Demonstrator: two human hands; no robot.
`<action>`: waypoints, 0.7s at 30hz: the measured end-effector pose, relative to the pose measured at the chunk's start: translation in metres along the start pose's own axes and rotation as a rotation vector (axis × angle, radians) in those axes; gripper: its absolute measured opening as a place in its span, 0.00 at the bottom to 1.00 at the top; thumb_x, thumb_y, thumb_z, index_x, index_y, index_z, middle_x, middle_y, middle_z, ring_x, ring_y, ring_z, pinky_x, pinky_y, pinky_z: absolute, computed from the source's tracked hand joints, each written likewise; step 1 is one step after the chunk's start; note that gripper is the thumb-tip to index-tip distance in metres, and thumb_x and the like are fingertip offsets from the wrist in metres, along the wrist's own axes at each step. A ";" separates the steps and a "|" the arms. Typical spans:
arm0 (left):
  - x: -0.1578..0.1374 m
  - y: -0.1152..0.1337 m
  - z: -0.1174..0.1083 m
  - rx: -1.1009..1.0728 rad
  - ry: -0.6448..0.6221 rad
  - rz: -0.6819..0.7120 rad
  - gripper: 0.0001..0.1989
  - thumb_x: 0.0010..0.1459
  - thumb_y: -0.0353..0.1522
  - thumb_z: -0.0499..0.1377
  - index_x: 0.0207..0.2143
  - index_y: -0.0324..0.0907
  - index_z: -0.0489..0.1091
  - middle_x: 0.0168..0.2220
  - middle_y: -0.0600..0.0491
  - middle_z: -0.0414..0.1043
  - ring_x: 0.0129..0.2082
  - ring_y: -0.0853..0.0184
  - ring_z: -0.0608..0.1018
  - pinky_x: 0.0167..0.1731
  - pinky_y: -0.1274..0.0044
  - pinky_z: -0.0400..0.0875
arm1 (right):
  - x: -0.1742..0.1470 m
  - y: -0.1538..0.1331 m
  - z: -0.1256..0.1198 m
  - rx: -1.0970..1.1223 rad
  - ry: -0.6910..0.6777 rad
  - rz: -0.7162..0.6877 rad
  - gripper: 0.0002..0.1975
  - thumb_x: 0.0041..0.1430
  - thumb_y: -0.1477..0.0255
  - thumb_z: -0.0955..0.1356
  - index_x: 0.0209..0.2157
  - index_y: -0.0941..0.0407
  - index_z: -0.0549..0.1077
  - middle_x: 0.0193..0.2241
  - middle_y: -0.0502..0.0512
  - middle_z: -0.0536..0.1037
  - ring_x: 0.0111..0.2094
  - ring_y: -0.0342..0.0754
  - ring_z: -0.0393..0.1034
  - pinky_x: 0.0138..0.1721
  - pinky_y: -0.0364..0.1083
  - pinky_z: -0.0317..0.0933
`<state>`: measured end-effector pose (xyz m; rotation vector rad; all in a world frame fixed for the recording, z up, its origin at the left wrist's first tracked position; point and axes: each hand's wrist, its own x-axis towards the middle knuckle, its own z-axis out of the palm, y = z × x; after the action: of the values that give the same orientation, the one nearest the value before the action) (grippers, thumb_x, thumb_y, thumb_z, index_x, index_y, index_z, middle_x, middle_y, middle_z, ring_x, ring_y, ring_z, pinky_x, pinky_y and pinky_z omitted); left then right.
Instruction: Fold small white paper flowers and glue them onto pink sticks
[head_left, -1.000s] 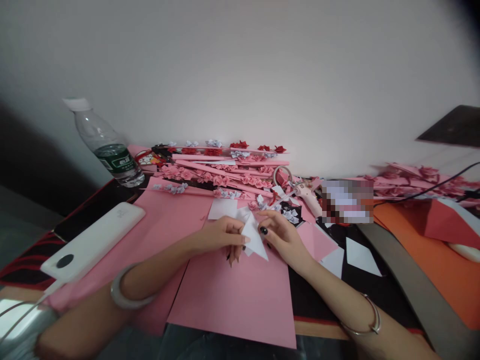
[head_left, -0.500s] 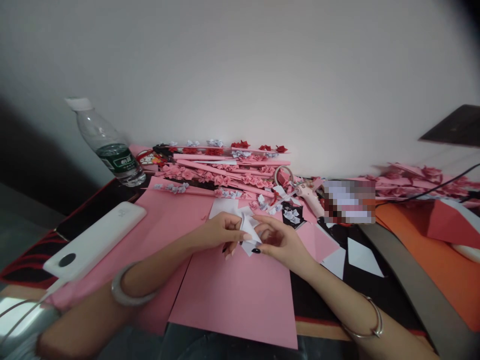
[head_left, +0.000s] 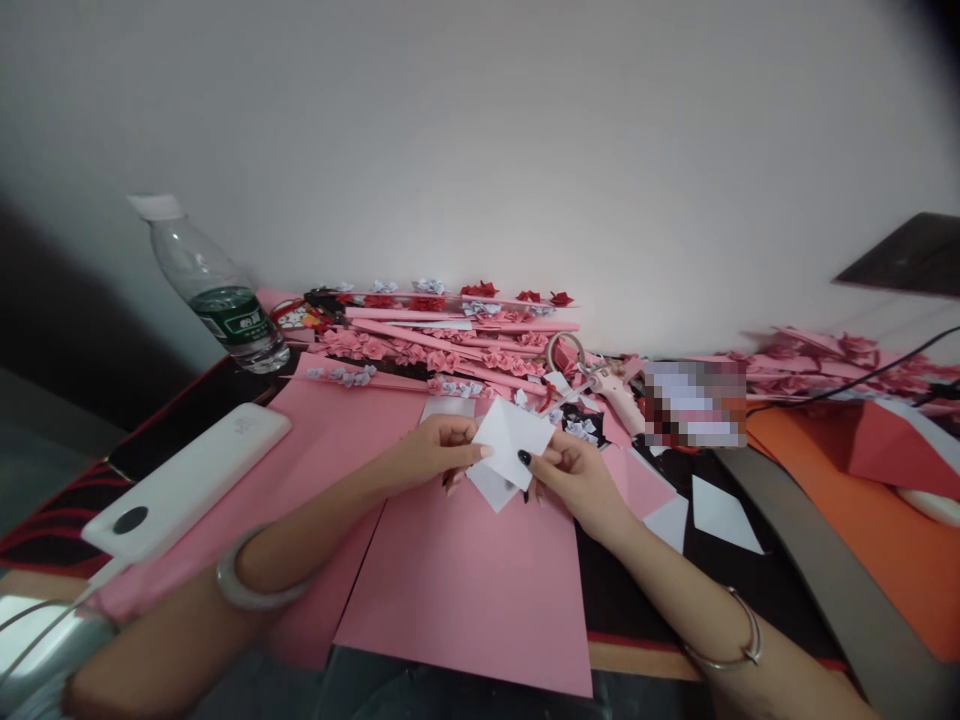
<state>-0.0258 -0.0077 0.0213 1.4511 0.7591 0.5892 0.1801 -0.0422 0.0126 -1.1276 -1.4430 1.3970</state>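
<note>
Our left hand [head_left: 431, 452] and right hand [head_left: 589, 482] face each other, each pinching between thumb and fingers.
Our left forearm [head_left: 319, 522] slants in from the lower left and our right forearm [head_left: 671, 590] from the lower right, converging near the middle of the view. Our left thumb [head_left: 472, 454] lies on top, pointing toward the right hand, with the fingers curled beneath; our right thumb [head_left: 541, 468], dark-nailed, points back toward the left, its fingers bent behind. The two hands stay level, near but apart.
</note>
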 end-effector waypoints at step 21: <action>0.007 -0.014 0.017 -0.182 -0.052 -0.145 0.17 0.49 0.37 0.61 0.40 0.38 0.65 0.33 0.50 0.74 0.30 0.68 0.77 0.30 0.78 0.72 | -0.001 0.002 0.003 -0.022 0.021 -0.039 0.07 0.53 0.69 0.66 0.30 0.58 0.70 0.24 0.51 0.72 0.23 0.44 0.67 0.25 0.43 0.63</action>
<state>-0.0101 -0.0141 0.0063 1.2285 0.7432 0.4940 0.1780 -0.0444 0.0109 -1.1190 -1.4614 1.3413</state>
